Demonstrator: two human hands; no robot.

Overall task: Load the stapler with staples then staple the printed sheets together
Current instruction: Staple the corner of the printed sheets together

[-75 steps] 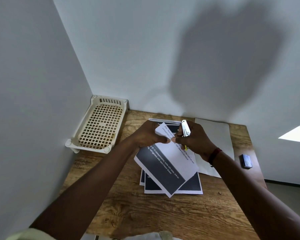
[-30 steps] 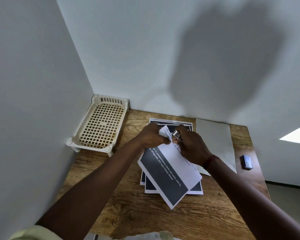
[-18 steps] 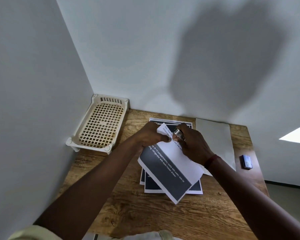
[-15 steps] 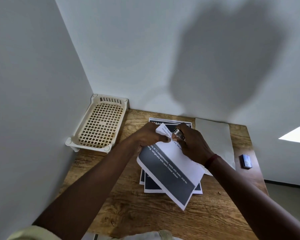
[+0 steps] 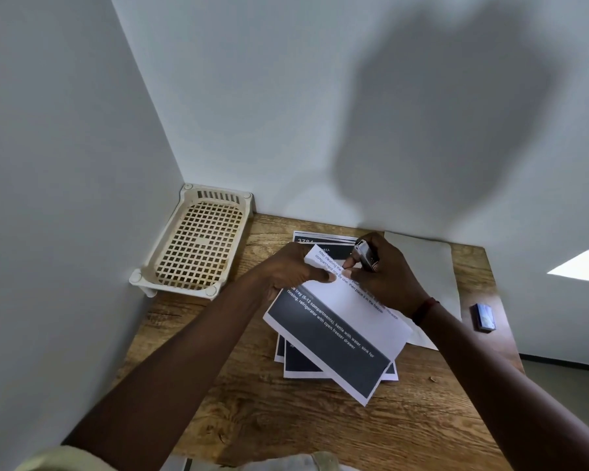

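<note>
"What's changed over there?"

"The sheets point(image 5: 340, 329) have swung. Their low corner now reaches further toward 5 o'clock, out over the stack point(image 5: 298, 365) on the table point(image 5: 286, 423). The left hand point(image 5: 286, 271) still pinches their top edge, thumb on top. The right hand point(image 5: 386, 278) is wrapped round the stapler point(image 5: 364, 254). A moment ago it stood tall above the knuckles; now it sits low at the sheets' top corner, around 12 o'clock."

"Is it biting the paper?"

"Can't tell. The fingers cover its mouth."

"What else is about?"

"A basket point(image 5: 143, 278) at 10 o'clock, pushed into the corner of the walls. Plain paper point(image 5: 432, 266) at 2 o'clock, partly under the right wrist. A small box point(image 5: 483, 317) at 3 o'clock near the table's edge, well apart from the rest. A red band point(image 5: 424, 309) on the right wrist."

"Anything in the way?"

"The sheets hide most of the stack, and the right hand hides most of the stapler."
</note>
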